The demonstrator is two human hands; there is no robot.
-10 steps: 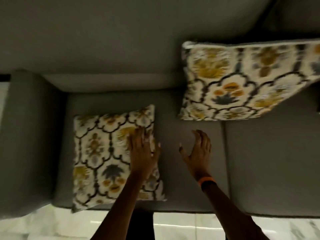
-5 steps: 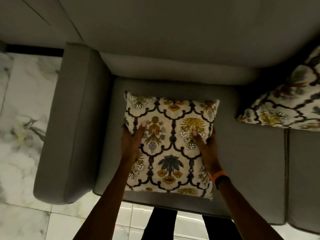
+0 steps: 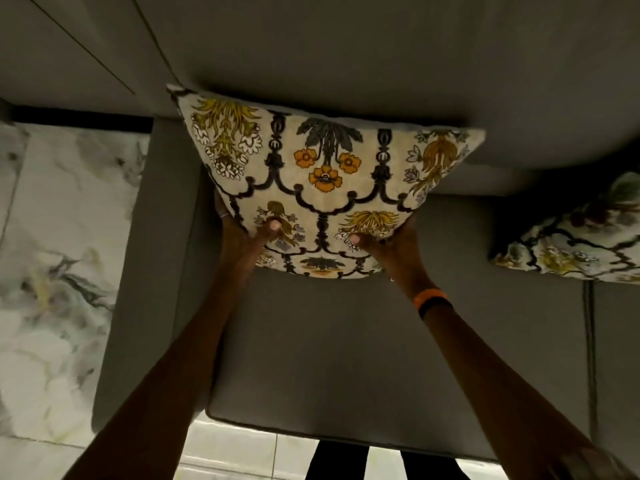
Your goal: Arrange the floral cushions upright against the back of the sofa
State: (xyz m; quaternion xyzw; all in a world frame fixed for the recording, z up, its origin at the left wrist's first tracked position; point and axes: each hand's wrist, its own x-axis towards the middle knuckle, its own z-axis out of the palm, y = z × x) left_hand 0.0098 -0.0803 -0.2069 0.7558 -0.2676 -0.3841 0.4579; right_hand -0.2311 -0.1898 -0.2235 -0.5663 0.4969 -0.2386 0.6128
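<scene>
A cream floral cushion (image 3: pixel 322 174) with black scrollwork and yellow flowers is held up off the seat, its top edge close to the grey sofa back (image 3: pixel 346 57). My left hand (image 3: pixel 242 240) grips its lower left side, thumb on the front. My right hand (image 3: pixel 391 247), with an orange wristband, grips the lower right side the same way. A second floral cushion (image 3: pixel 571 244) leans against the sofa back at the right edge, partly cut off by the frame.
The grey sofa armrest (image 3: pixel 138 271) runs down the left of the seat (image 3: pixel 346 358). White marbled floor tiles (image 3: pixel 52 271) lie beyond it. A seam (image 3: pixel 588 341) divides the seat cushions on the right. My dark trouser legs (image 3: pixel 332 462) stand at the sofa's front edge.
Both hands took hold of the cushion that lay flat on the seat and lifted it up toward the sofa back. The view shifted left, pushing the second cushion to the right edge.
</scene>
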